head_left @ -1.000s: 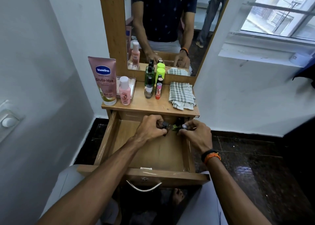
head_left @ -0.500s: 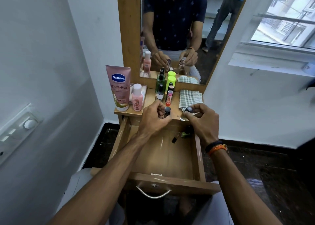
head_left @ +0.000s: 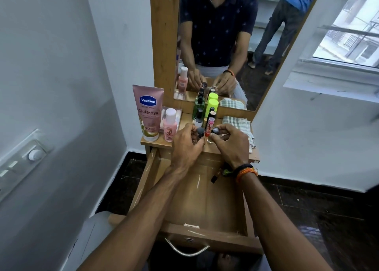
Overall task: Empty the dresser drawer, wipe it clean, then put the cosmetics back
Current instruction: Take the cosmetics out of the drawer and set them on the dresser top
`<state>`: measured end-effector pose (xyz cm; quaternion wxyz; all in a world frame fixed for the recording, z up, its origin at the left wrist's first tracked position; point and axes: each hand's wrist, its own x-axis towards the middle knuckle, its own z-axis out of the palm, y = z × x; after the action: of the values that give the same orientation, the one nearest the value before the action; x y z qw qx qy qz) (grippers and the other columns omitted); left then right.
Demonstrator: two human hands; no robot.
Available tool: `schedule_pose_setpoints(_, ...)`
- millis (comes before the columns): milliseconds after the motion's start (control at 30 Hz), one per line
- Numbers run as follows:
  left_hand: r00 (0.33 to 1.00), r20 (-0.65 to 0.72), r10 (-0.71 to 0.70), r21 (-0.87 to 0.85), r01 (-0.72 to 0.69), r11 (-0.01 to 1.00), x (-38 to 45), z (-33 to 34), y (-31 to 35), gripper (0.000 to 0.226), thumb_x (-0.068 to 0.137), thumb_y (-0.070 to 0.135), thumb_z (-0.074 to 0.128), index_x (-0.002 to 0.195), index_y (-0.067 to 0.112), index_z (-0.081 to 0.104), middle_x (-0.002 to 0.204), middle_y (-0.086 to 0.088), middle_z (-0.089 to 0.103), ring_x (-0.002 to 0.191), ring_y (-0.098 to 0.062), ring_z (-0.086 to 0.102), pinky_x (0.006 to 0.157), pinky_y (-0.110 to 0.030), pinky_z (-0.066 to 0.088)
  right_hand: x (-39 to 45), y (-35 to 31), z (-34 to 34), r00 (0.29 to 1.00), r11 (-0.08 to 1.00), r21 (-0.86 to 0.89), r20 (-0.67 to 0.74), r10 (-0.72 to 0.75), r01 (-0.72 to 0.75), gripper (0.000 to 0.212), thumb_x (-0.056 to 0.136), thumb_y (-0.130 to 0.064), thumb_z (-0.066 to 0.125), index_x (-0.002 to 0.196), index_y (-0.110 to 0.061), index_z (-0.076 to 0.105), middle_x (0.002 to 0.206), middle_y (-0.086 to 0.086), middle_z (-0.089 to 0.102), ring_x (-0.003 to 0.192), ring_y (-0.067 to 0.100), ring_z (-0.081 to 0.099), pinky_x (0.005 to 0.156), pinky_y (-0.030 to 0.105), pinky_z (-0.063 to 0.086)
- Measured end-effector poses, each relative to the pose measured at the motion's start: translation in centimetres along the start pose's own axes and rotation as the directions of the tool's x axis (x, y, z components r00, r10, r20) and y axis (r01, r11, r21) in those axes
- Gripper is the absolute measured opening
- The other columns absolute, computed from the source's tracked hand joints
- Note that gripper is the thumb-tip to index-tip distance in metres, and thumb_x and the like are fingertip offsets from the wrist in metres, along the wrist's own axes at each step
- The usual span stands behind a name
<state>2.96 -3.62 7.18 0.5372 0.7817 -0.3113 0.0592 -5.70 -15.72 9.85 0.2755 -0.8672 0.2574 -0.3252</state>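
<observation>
Both hands over front edge of wooden dresser surface (head_left: 231,154), above the open wooden drawer (head_left: 196,201). Left hand (head_left: 185,145) pinches a small dark-capped bottle (head_left: 200,131); right hand (head_left: 229,142) pinches a small glass vial with dark round cap (head_left: 215,131). Between them stands a slim pink-and-red tube (head_left: 209,127). One small dark cosmetic item (head_left: 215,177) lies in the drawer, below the right wrist.

Both arms reach forward, forearms converging. The left hand (head_left: 187,145) is knuckles-up, fingers curled and pinching at their tips. The right hand (head_left: 230,142) mirrors it, fingers curled into a pinch (a dark and orange band circles that wrist), fingertips nearly meeting.
</observation>
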Motion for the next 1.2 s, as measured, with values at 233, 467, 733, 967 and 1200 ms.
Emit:
schedule_pose_setpoints(233,0.997,-0.070,-0.024,0.061,0.028,0.998,0.1,0.7,0.0,0.028,0.081,0.024,0.081,0.098,0.017,0.060,0.082,0.010,0.063,0.070,-0.003,0.061,0.061,-0.018,0.053,0.4,0.3,1.0,1.000,1.000,0.014,0.005,0.004,-0.004,0.030,0.082,-0.027,0.082,0.107,-0.014,0.072,0.095,-0.001,0.075,0.079,0.008,0.068,0.073,0.028,0.060)
schedule_pose_setpoints(467,0.995,-0.092,-0.034,0.088,0.042,0.995,-0.1,1.1,0.0,0.029,0.081,0.022,0.080,0.099,0.014,0.059,0.089,0.003,0.065,0.078,-0.012,0.064,0.065,-0.022,0.054,0.1,0.8,1.6,1.000,1.000,0.025,-0.009,0.016,-0.015,0.029,0.082,-0.026,0.081,0.105,-0.015,0.069,0.094,-0.002,0.073,0.082,0.010,0.068,0.077,0.031,0.061)
schedule_pose_setpoints(733,0.994,-0.097,-0.050,0.079,0.058,0.995,-0.2,1.3,0.0,0.028,0.082,0.020,0.079,0.098,0.014,0.057,0.089,0.001,0.064,0.079,-0.016,0.064,0.069,-0.032,0.058,-0.2,0.9,2.2,0.998,0.997,0.075,-0.057,0.039,-0.035,0.027,0.081,-0.027,0.081,0.099,-0.017,0.065,0.084,-0.012,0.065,0.074,0.002,0.063,0.072,0.020,0.057)
schedule_pose_setpoints(967,0.991,-0.103,-0.081,0.072,0.089,0.993,-0.2,1.4,0.2,0.029,0.082,0.022,0.079,0.098,0.016,0.055,0.090,0.004,0.063,0.079,-0.014,0.064,0.067,-0.028,0.056,-0.3,0.7,2.7,0.998,0.995,0.092,-0.049,0.045,-0.040,0.026,0.083,-0.024,0.080,0.101,-0.015,0.065,0.090,-0.005,0.071,0.079,0.009,0.069,0.075,0.028,0.061)
schedule_pose_setpoints(1200,0.989,-0.102,-0.103,0.058,0.109,0.992,-0.2,1.5,0.1,0.029,0.085,0.027,0.077,0.101,0.013,0.056,0.094,0.002,0.062,0.081,-0.014,0.064,0.067,-0.031,0.058,-0.2,0.6,3.0,0.997,0.999,0.046,-0.075,0.008,-0.004,0.026,0.083,-0.026,0.080,0.101,-0.014,0.065,0.095,0.001,0.070,0.080,0.012,0.065,0.075,0.029,0.058)
